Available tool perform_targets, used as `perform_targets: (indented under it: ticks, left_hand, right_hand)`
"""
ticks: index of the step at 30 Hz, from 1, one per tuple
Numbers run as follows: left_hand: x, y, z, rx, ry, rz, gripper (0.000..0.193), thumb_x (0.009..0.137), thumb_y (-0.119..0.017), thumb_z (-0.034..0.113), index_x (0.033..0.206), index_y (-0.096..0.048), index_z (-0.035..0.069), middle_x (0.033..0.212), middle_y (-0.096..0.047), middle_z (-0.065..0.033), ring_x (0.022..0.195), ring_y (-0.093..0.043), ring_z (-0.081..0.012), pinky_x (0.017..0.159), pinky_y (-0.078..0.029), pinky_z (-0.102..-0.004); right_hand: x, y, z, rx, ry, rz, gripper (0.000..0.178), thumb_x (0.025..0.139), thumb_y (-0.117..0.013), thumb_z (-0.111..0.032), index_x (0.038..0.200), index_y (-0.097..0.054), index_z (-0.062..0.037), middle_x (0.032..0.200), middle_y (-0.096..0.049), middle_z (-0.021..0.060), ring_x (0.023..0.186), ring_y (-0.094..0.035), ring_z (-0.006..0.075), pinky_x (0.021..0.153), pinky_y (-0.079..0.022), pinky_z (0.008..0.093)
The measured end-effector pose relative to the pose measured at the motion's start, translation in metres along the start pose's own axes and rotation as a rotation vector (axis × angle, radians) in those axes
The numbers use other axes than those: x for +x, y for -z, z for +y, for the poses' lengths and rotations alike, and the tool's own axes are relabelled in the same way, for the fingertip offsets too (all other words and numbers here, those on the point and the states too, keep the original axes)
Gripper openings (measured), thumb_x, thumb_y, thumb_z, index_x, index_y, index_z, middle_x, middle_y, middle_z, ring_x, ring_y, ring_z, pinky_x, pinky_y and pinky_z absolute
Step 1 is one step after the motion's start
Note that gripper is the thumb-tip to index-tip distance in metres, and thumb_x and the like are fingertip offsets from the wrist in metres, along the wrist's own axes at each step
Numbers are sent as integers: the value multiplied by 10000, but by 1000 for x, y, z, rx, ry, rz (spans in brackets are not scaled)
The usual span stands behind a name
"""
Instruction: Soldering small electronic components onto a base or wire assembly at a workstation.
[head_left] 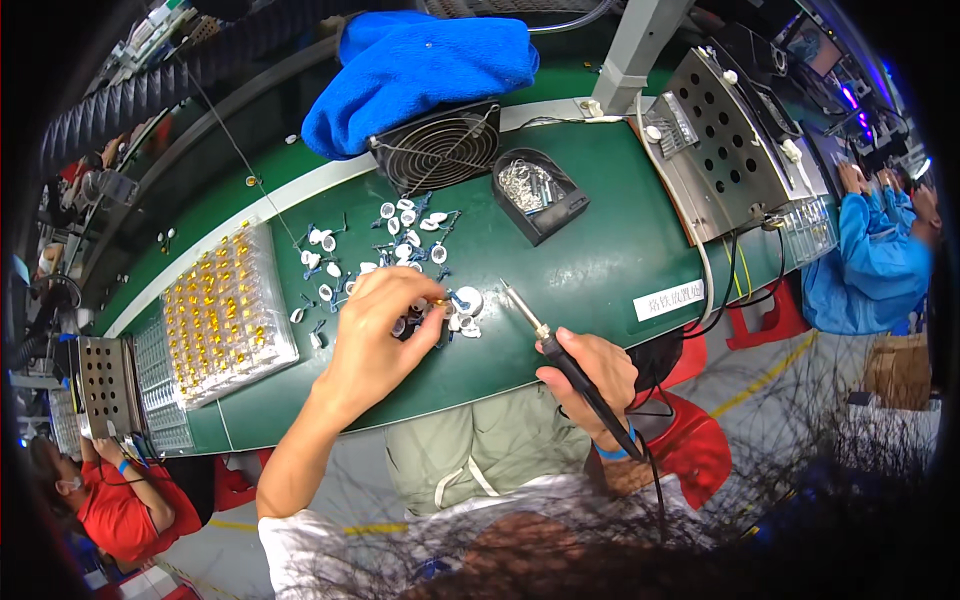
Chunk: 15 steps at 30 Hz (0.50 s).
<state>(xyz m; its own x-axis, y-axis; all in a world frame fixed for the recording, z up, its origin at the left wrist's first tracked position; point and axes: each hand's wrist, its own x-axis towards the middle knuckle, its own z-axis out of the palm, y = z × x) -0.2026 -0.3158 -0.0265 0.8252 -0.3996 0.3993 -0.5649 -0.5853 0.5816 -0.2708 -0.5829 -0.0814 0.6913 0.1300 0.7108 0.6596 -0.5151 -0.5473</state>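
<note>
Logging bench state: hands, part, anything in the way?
Left hand pinching small gold-coloured part. Right hand gripping soldering iron, tip apart from that part. White round piece between left hand and iron tip.

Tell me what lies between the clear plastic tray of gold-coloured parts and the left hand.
In the head view, several small white round parts lie scattered on the green tabletop between the tray and left hand.

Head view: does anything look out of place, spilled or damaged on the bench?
Mostly the small white parts: they lie loose in a jumble by the left hand, while gold pieces sit in a clear tray. A blue cloth bunched against the black fan also looks odd, possibly hampering its airflow. I see no clear damage.
</note>
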Motion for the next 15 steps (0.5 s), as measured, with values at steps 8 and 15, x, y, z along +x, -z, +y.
perform_targets:
  ticks: [8, 15]
  left_hand:
    - [22, 18, 3, -200, 4, -96, 175, 918, -706, -32, 1088, -739, -9, 1022, -710, -135, 959, -676, -279, 847, -535, -367]
    - [19, -2, -17, -283, -103, -143, 192, 910, -681, -44, 1098, -707, -13, 1102, -713, -115, 1068, -661, -302, 922, -528, -392]
  right_hand:
    - [-3, 2, 2, 17, 1, -10, 435, 934, -796, -296, 1185, -664, 33, 838, -759, 105, 677, -714, 250, 605, -544, 343]
    - [6, -4, -4, 71, -35, 13, 361, 839, -870, -224, 1041, -708, 26, 702, -639, 84, 604, -658, 242, 552, -497, 343]
